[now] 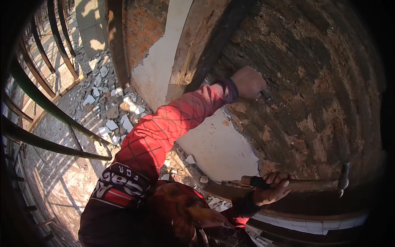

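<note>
the left hand (pixel 248 83), fisted around what looks like a dark chisel (pixel 266 96) at the rough wall (pixel 317 94), and the right hand (pixel 270 192), curled round a hammer (pixel 314 185) by its handle, seem set for chipping, so the next move likely calls for a steady chisel and aimed swing.

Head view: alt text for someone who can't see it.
A person's right hand grips a wooden-handled hammer, while the left hand, below a red sleeve, holds a mostly hidden dark tool at a rough brown wall. Broken white pieces litter the floor at picture left.
</note>
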Motion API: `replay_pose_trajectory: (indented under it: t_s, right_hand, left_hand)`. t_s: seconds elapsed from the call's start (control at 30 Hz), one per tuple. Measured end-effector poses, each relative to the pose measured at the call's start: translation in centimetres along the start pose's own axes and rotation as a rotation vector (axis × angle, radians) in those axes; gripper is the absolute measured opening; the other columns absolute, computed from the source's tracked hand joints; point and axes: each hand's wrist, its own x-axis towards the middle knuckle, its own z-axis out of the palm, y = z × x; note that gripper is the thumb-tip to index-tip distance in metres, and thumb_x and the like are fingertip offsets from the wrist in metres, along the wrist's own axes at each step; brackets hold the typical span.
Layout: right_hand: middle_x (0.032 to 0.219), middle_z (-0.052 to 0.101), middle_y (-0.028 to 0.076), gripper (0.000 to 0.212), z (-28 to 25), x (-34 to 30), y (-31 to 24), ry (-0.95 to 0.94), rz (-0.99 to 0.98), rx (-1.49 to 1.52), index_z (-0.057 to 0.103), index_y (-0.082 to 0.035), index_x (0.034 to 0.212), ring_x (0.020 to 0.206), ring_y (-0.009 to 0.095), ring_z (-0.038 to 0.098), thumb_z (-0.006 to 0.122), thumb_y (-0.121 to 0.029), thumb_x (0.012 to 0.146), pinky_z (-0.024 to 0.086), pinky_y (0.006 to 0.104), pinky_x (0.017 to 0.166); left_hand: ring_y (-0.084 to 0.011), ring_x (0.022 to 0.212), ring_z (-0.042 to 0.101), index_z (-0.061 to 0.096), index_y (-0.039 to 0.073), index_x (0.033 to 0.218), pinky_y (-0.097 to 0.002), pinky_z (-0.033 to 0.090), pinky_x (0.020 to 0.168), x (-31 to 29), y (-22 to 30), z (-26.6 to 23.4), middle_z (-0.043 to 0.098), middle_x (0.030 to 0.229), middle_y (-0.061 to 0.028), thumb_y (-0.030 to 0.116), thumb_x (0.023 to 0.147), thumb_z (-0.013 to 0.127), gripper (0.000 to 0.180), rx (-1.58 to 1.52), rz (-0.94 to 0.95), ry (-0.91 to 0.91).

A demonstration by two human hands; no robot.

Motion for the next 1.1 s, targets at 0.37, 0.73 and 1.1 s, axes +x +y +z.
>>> replay_pose_trajectory:
  t_s: [0.37,0.73,1.1]
  right_hand:
    - [0.062,0.048,0.006,0.015,0.6,-3.3,9.7,-0.301,0.8,0.217,0.041,-0.002,0.091,0.048,0.014,0.05,0.055,-0.007,0.09,0.045,0.0285,0.045]
    - [0.064,0.046,0.002,0.022,2.8,0.8,8.7,0.298,0.148,0.551,0.039,-0.008,0.081,0.049,0.011,0.047,0.059,-0.001,0.086,0.044,0.029,0.051]
    - [0.066,0.046,0.007,0.021,-2.0,4.8,7.4,-0.007,-0.09,0.53,0.035,-0.009,0.086,0.053,0.018,0.05,0.054,-0.001,0.086,0.047,0.0349,0.051]
  left_hand:
    - [-0.034,0.075,0.062,0.07,0.017,0.088,-0.0437,0.049,0.066,0.7,-1.0,0.5,0.065,0.078,-0.013,0.022,0.072,0.064,0.019,0.003,-0.028,-0.067]
    - [-0.0387,0.067,0.058,0.063,0.008,0.073,-0.0457,0.045,0.059,1.6,0.5,0.1,0.059,0.068,-0.0164,0.023,0.07,0.067,0.016,0.007,-0.026,-0.064]
    - [-0.0394,0.064,0.054,0.057,0.005,0.066,-0.0444,0.042,0.055,1.2,0.3,0.2,0.054,0.063,-0.0178,0.019,0.065,0.067,0.017,0.034,-0.057,-0.086]
